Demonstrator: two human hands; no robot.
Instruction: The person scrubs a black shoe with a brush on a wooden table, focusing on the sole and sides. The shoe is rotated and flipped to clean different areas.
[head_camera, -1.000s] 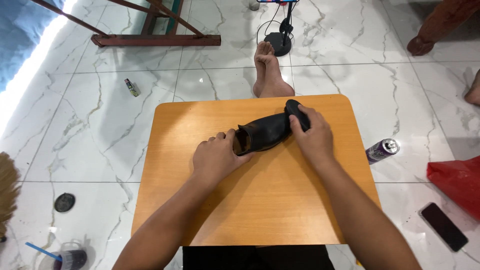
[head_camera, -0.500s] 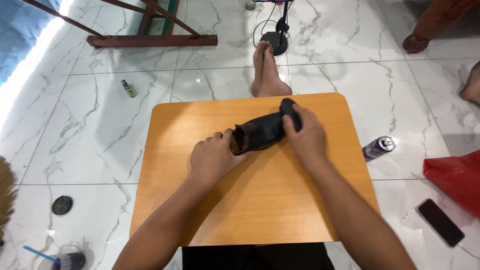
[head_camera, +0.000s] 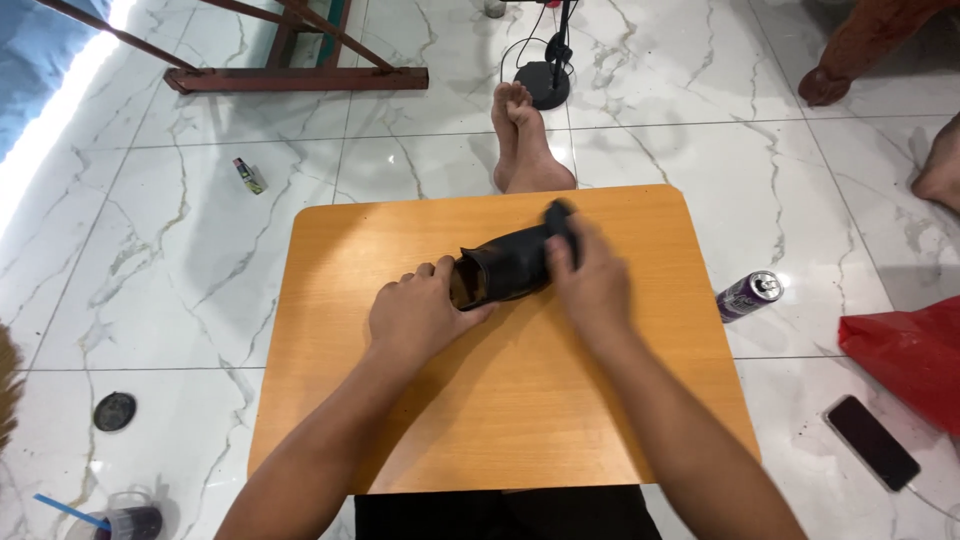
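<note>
A black shoe (head_camera: 505, 268) lies on its side on a small orange wooden table (head_camera: 400, 420), heel opening toward the left. My left hand (head_camera: 420, 315) grips the heel end, thumb at the opening. My right hand (head_camera: 588, 283) presses a dark brush or pad (head_camera: 558, 215) against the toe end of the shoe; its fingers cover most of it.
Beyond the table, bare feet (head_camera: 520, 140) rest on a white marble floor. A purple can (head_camera: 748, 294) lies right of the table, with a red bag (head_camera: 905, 360) and a phone (head_camera: 872, 441) farther right. A stand base (head_camera: 545, 85), a metal frame (head_camera: 290, 78) and a lighter (head_camera: 249, 175) are at the back.
My right hand has slid the dark pad leftward along the toe of the shoe. The left hand keeps its hold on the heel. The view shifted slightly.
</note>
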